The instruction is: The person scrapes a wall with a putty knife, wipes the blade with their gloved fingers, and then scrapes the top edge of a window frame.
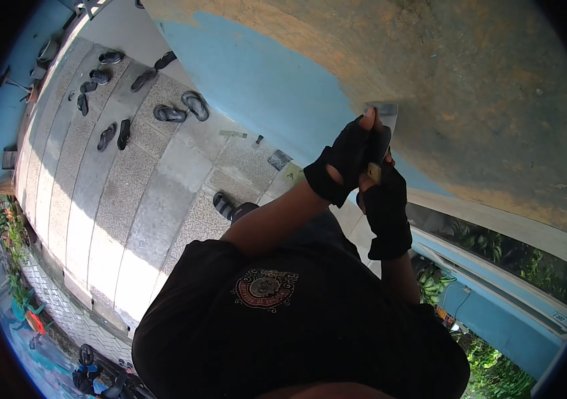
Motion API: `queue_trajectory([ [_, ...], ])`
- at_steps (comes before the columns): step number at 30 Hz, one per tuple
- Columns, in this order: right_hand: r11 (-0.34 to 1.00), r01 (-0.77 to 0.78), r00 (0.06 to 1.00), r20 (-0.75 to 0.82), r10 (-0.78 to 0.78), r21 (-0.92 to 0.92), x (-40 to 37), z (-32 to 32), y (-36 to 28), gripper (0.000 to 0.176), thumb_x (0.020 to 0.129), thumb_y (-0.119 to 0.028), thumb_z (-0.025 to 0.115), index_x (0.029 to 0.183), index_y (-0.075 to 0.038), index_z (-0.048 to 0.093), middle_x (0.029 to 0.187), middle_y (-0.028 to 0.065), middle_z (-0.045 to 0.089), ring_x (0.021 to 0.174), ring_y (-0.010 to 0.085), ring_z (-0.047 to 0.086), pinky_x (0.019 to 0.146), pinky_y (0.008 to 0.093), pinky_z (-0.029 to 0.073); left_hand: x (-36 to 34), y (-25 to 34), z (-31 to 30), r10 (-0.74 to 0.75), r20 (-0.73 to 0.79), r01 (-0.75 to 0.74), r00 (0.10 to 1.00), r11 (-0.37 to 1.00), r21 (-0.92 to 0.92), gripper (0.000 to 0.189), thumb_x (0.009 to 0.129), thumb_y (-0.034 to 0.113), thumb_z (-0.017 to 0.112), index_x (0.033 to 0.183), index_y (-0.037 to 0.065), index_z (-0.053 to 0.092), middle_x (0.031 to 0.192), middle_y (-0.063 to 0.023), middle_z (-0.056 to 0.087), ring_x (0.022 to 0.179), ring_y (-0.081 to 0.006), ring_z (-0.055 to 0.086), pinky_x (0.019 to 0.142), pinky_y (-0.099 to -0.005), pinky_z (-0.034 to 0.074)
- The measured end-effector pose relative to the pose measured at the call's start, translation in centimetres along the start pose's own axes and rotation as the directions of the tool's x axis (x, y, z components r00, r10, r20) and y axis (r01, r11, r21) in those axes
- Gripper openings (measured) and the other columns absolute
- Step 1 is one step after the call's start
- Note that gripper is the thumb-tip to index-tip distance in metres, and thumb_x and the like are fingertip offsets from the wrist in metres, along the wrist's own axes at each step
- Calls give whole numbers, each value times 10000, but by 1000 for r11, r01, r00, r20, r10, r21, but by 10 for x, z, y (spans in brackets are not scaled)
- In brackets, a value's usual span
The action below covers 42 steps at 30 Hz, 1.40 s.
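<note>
A scraper's flat metal blade rests against the wall, where the blue paint meets a bare, brownish patch. My right hand, in a black fingerless glove, is closed round the scraper's handle, and a yellowish piece of it shows by the thumb. Above it, my left hand, gloved the same way, presses its fingers along the blade. Part of the scraper is hidden behind both hands.
Several sandals lie about the tiled floor to the left. Small dark pieces lie near the wall's foot. A ledge and window opening are at the right. Plants stand at the far left.
</note>
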State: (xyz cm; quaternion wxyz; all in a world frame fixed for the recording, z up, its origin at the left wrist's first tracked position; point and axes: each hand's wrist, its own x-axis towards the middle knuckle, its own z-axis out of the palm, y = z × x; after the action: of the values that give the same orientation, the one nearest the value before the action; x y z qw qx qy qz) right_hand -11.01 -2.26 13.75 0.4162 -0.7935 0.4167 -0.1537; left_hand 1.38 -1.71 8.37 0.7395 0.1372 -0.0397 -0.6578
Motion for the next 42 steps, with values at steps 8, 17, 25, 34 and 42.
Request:
queue_trajectory([
  [8, 996, 84, 996, 21, -85, 39, 16, 4, -2, 145, 916, -87, 601, 1033, -7, 631, 751, 9, 618, 609, 118, 589, 551, 286, 459, 11, 8, -12, 82, -21, -80, 996, 994, 70, 566, 969, 651, 528, 945, 87, 563, 720, -96, 629, 696, -245, 670, 665, -374, 551],
  [17, 993, 73, 995, 60, -79, 89, 20, 14, 0, 186, 913, -108, 615, 1059, 7, 633, 767, 35, 641, 638, 113, 612, 584, 282, 479, 9, 12, -17, 83, -79, -79, 993, 996, 46, 564, 949, 664, 552, 892, 103, 576, 704, -88, 611, 688, -244, 652, 680, -388, 548],
  [25, 982, 79, 995, 44, -88, 170, 26, 26, -8, 234, 910, -52, 591, 1132, 5, 636, 795, 21, 638, 637, 98, 603, 575, 260, 484, 7, 24, -21, 85, -94, -81, 992, 996, 44, 560, 953, 663, 546, 931, 105, 568, 707, -84, 618, 696, -257, 663, 669, -390, 553],
  [34, 977, 210, 978, 1, -210, 34, 44, 49, -7, 174, 917, -127, 626, 1032, 3, 635, 724, 35, 617, 592, 113, 575, 529, 276, 436, 1, 57, -40, 85, -59, -79, 995, 993, 88, 588, 955, 661, 543, 885, 80, 599, 757, -67, 630, 762, -241, 661, 737, -387, 565],
  [42, 685, -381, 898, 426, 113, 621, 7, -51, -11, 242, 974, -196, 605, 1087, -21, 482, 684, 9, 475, 419, 62, 402, 389, 223, 328, -55, 25, -90, 20, -320, 30, 947, 988, 150, 475, 1008, 507, 560, 1092, 41, 596, 954, -146, 725, 869, -279, 717, 780, -422, 579],
])
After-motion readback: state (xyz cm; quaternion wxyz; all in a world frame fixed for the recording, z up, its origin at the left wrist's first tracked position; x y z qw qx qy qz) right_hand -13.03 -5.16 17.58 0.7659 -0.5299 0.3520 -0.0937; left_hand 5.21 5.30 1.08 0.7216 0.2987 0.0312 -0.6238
